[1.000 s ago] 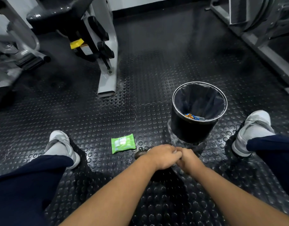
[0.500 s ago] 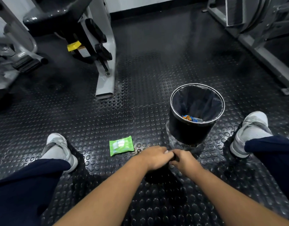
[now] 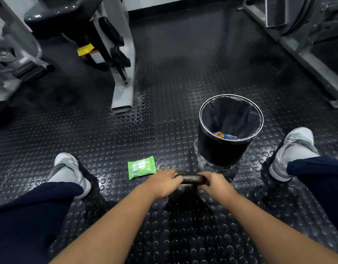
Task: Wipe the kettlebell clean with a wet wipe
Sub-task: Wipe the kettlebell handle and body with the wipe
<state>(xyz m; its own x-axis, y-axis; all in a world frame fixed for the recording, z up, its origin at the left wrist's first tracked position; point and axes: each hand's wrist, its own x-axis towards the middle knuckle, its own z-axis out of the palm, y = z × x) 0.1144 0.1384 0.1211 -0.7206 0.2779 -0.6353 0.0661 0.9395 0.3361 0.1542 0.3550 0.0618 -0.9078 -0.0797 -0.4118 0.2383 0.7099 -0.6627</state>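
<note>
From the head camera, the dark, dull-metal kettlebell (image 3: 190,180) sits on the black studded rubber floor (image 3: 164,115) between the person's feet. The left hand (image 3: 164,184) is wrapped over the left end of its thick handle and the right hand (image 3: 216,184) over the right end, both clenched on the bar, with a short bare stretch of handle showing between them. The round body lies under and just behind the hands and is mostly hidden.

It looks like solid cast iron: heavy, rigid and not at all fragile, though hard on toes if it drops. The handle is the natural place to hold it. Its worn finish looks smooth enough to turn slick once wet, so one hand should probably steady it while the other wipes.

The flat green wet-wipe pack (image 3: 142,167) lies on the floor just beyond and outward of the left hand, within easy reach and apparently unopened. No loose wipe is in view, so the wiping seems not yet begun.

The round black waste bin with a chrome rim and dark liner (image 3: 224,151) stands just beyond the right hand, close enough to be knocked. A grey trainer (image 3: 69,168) sits well out from the left hand, and its pair (image 3: 293,149) well out from the right. Open floor runs ahead of the left hand to the white machine frame (image 3: 124,77).
</note>
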